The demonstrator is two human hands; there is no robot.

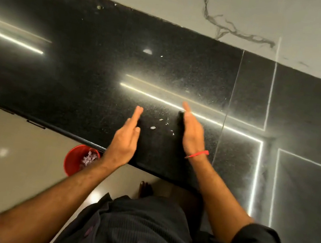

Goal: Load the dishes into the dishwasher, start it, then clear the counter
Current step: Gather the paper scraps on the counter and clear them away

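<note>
Crumbs (153, 128) are left on the black desk (81, 57) near its edge, bracketed by the left hand (127, 137) and right hand (192, 133), both flat-fingered, gripping nothing. Counter-clearing, apparently; next they'd probably get swept together toward the red bin (75, 159) below.

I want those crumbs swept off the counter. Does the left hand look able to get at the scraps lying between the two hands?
Probably yes. The left hand stands edge-on on the black counter, right beside the pale scraps, with only bare counter between them. The right hand flanks their far side.
</note>
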